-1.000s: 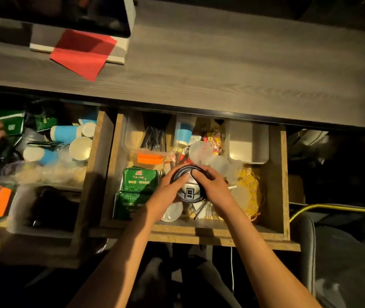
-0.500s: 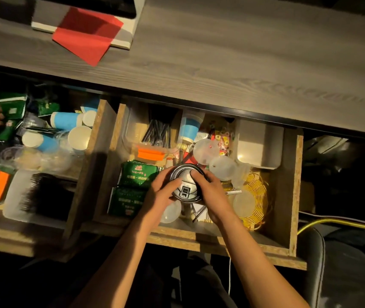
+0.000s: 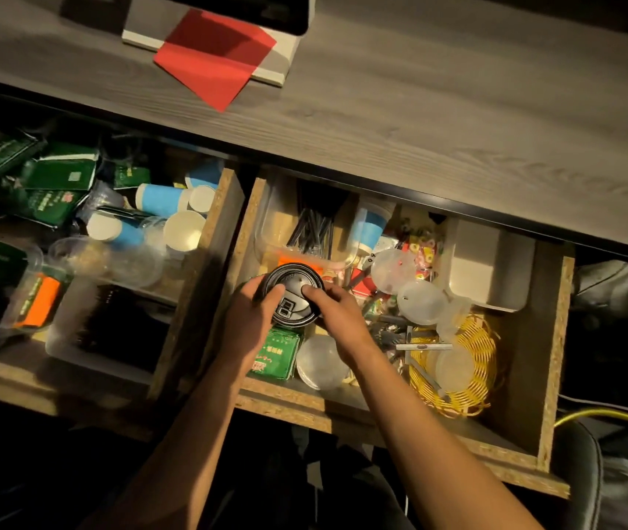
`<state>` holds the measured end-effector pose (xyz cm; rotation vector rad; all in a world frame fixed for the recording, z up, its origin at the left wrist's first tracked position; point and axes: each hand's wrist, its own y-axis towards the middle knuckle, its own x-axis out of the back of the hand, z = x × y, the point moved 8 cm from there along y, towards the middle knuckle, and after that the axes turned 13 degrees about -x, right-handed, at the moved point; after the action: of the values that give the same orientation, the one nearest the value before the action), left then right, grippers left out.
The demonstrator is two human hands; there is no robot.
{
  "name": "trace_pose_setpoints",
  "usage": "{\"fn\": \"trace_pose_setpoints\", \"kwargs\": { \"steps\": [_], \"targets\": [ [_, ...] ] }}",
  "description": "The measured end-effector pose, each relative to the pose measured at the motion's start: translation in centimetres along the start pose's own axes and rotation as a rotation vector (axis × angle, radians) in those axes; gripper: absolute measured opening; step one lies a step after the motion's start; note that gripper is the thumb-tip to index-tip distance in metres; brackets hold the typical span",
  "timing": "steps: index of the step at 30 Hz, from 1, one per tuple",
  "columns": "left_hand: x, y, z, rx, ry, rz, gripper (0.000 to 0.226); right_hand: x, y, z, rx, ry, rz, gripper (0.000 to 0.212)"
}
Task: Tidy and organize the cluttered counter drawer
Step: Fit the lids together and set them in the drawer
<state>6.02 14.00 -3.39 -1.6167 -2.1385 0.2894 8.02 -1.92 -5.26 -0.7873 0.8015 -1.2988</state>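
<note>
You've got the black lid stack (image 3: pixel 292 294) pinched between your left hand (image 3: pixel 251 319) and right hand (image 3: pixel 337 319), flat face up, over the drawer's (image 3: pixel 526 361) left half.

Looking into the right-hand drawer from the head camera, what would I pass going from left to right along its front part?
Green packet → clear round lid → yellow wire basket.

Grey wood counter (image 3: pixel 419 120): red paper (image 3: pixel 215 59) atop white box (image 3: pixel 266 72); open drawer (image 3: pixel 549 338) below.
</note>
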Motion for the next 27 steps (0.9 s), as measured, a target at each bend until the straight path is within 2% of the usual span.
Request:
{"fn": "trace_pose_setpoints", "kwargs": {
  "steps": [7, 11, 14, 16, 20, 23, 27],
  "targets": [
    [2.3, 1.0, 1.2, -0.105, 0.348, 0.032, 0.037, -2.4, 1.8, -1.2, -0.017, -0.110, -0.114, 0.035],
    [2.8, 0.4, 1.4, -0.054, 0.352, 0.028, 0.041, -2.9, 1.5, -0.5, 0.012, -0.198, -0.158, 0.045],
    [3.5, -0.5, 0.2, -0.100, 0.358, 0.002, 0.042, -3.2, 1.3, 0.0, 0.046, -0.214, -0.178, 0.046],
    [4.0, -1.4, -1.0, -0.154, 0.406, -0.024, 0.043, -3.6, 1.1, -0.1, 0.047, -0.259, -0.194, 0.043],
    [4.4, -2.6, -2.5, -0.206, 0.430, -0.052, 0.041, -4.2, 1.0, -0.3, 0.017, -0.257, -0.117, 0.024],
    [4.4, -2.5, -2.1, -0.172, 0.372, -0.043, 0.041, -3.6, 0.8, -0.1, 0.024, -0.227, -0.124, 0.036],
    [4.6, -2.5, -3.1, -0.240, 0.380, -0.087, 0.036, -2.7, 0.2, -0.1, 0.036, -0.171, -0.123, 0.052]
  ]
}}
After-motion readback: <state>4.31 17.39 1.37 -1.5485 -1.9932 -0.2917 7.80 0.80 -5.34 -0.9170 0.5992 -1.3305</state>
